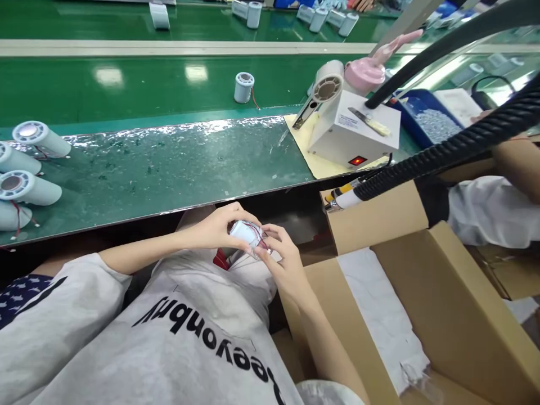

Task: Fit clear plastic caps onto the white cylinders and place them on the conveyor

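Note:
Above my lap, just off the table's front edge, a small white cylinder (243, 231) with red and dark wires lies tilted between my two hands. The fingers and thumb of my left hand (225, 226) wrap round its left side. My right hand (280, 253) pinches at the wired end, where the thumb and fingertips touch the wires. Part of the cylinder is hidden by the fingers.
Several white cylinders (31, 188) lie at the table's left end; another (244, 88) stands on the green belt (147, 84). A white box (356, 129) with a lit switch sits right of centre. A black hose (442, 146) crosses above an open carton (464, 292). Another person's arm (517, 163) is far right.

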The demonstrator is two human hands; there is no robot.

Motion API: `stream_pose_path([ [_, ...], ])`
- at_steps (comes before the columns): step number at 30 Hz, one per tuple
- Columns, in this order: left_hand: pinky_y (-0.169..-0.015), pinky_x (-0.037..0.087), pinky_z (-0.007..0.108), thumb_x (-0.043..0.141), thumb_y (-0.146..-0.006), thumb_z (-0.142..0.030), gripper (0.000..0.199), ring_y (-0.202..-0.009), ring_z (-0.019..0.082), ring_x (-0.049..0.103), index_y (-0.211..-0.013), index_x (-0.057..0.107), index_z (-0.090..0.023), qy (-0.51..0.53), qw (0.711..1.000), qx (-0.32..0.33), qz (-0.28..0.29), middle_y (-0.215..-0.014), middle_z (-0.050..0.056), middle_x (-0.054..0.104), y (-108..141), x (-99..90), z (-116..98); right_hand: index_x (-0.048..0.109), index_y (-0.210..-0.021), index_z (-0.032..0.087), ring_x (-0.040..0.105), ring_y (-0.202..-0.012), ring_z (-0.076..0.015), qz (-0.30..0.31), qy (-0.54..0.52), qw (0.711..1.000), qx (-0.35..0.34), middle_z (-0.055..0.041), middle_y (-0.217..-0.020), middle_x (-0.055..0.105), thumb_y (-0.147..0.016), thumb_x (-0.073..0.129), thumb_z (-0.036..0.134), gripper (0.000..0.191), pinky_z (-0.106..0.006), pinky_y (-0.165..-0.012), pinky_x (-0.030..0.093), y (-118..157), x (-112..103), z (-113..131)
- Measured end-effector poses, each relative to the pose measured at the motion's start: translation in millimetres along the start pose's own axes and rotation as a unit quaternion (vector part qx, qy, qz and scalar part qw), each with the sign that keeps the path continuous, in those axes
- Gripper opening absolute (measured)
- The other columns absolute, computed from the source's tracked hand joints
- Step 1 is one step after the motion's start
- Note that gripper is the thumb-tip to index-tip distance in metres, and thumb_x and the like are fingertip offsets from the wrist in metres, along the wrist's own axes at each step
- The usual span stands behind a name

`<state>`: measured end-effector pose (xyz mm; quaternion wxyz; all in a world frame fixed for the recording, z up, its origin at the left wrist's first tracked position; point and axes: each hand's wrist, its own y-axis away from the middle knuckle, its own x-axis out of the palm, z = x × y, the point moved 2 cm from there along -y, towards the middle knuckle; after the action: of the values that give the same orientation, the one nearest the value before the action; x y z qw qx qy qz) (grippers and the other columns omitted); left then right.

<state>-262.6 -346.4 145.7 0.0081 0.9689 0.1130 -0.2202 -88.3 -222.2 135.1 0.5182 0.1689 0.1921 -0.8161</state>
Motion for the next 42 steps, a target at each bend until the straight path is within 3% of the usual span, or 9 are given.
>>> stream_pose_path([
  [5, -0.106, 0.048, 0.044, 0.095, -0.061, -0.047, 0.063, -0.118, 0.028, 0.059, -0.117, 0.078, -0.025, -0.008, 0.999, 0.048, -0.007, -0.122, 0.011, 0.06, 0, 8.0, 19, 0.069, -0.066, 0.022, 0.07, -0.098, -0.0245, -0.066, -0.04, 0.996, 0.035, -0.0086, -0.104, 0.072, -0.092, 0.063, 0.031, 0.029, -0.038, -0.084, 0.053, -2, -3, 4],
  [10, -0.109, 0.047, 0.045, 0.092, -0.068, -0.041, 0.068, -0.122, 0.03, 0.062, -0.13, 0.072, -0.024, 0.044, 0.994, 0.084, 0.06, -0.13, 0.014, 0.067, -4, 11.8, 18, 0.065, -0.052, 0.022, 0.072, -0.089, -0.0231, -0.118, -0.116, 0.983, 0.076, -0.0054, -0.091, 0.075, -0.084, 0.066, 0.027, 0.032, -0.035, -0.078, 0.054, -2, -6, 5],
  [13, -0.107, 0.049, 0.042, 0.089, -0.072, -0.032, 0.066, -0.122, 0.028, 0.064, -0.134, 0.068, -0.023, 0.083, 0.991, 0.058, 0.083, -0.131, 0.013, 0.07, -4, 13.4, 12, 0.066, -0.052, 0.023, 0.074, -0.092, -0.0248, -0.133, -0.162, 0.974, 0.083, -0.0051, -0.089, 0.077, -0.085, 0.067, 0.026, 0.033, -0.036, -0.08, 0.057, -2, -10, 3],
  [15, -0.101, 0.052, 0.039, 0.088, -0.072, -0.029, 0.067, -0.121, 0.027, 0.065, -0.135, 0.065, -0.021, 0.143, 0.986, 0.013, 0.078, -0.134, 0.014, 0.068, -2, 14.5, 11, 0.073, -0.062, 0.024, 0.075, -0.099, -0.0268, -0.108, -0.172, 0.978, 0.055, -0.0062, -0.099, 0.079, -0.087, 0.069, 0.028, 0.026, -0.038, -0.083, 0.06, 0, -13, 2],
  [17, -0.094, 0.055, 0.036, 0.088, -0.072, -0.029, 0.07, -0.115, 0.025, 0.068, -0.136, 0.063, -0.02, 0.227, 0.971, -0.038, 0.068, -0.136, 0.014, 0.066, 2, 15.8, 11, 0.081, -0.086, 0.026, 0.072, -0.114, -0.0294, -0.065, -0.134, 0.989, 0.002, -0.0074, -0.12, 0.077, -0.085, 0.077, 0.027, 0.004, -0.042, -0.094, 0.06, 3, -15, 1],
  [20, -0.091, 0.056, 0.035, 0.087, -0.072, -0.028, 0.068, -0.106, 0.021, 0.069, -0.135, 0.062, -0.021, 0.301, 0.948, -0.08, 0.065, -0.134, 0.012, 0.066, 6, 17.0, 10, 0.075, -0.118, 0.03, 0.067, -0.127, -0.029, -0.034, -0.027, 0.995, -0.091, -0.0086, -0.138, 0.069, -0.081, 0.084, 0.019, 0.039, -0.043, -0.108, 0.055, 10, -17, 1],
  [24, -0.087, 0.056, 0.032, 0.088, -0.072, -0.027, 0.07, -0.103, 0.019, 0.069, -0.137, 0.061, -0.023, 0.295, 0.949, -0.071, 0.088, -0.136, 0.011, 0.066, 9, 15.1, 5, 0.07, -0.121, 0.029, 0.068, -0.124, -0.028, -0.033, 0.016, 0.99, -0.138, -0.0094, -0.134, 0.07, -0.085, 0.082, 0.019, 0.04, -0.042, -0.105, 0.057, 17, -17, -3],
  [33, -0.107, 0.052, 0.04, 0.089, -0.072, -0.028, 0.075, -0.135, 0.029, 0.059, -0.142, 0.062, -0.027, 0.219, 0.97, 0.002, 0.102, -0.151, 0.013, 0.059, 12, 7.2, -5, 0.07, -0.116, 0.026, 0.07, -0.114, -0.0276, -0.003, -0.109, 0.994, -0.008, -0.0099, -0.125, 0.072, -0.083, 0.084, 0.035, 0.036, -0.043, -0.093, 0.065, 21, -17, 2],
  [42, -0.109, 0.05, 0.04, 0.088, -0.076, -0.029, 0.07, -0.136, 0.029, 0.059, -0.142, 0.063, -0.028, 0.184, 0.976, 0.039, 0.108, -0.15, 0.013, 0.06, 14, 4.6, -10, 0.069, -0.117, 0.029, 0.072, -0.101, -0.0217, 0.009, -0.199, 0.978, 0.068, -0.0052, -0.118, 0.072, -0.08, 0.087, 0.036, 0.042, -0.034, -0.085, 0.066, 22, -14, 5],
])
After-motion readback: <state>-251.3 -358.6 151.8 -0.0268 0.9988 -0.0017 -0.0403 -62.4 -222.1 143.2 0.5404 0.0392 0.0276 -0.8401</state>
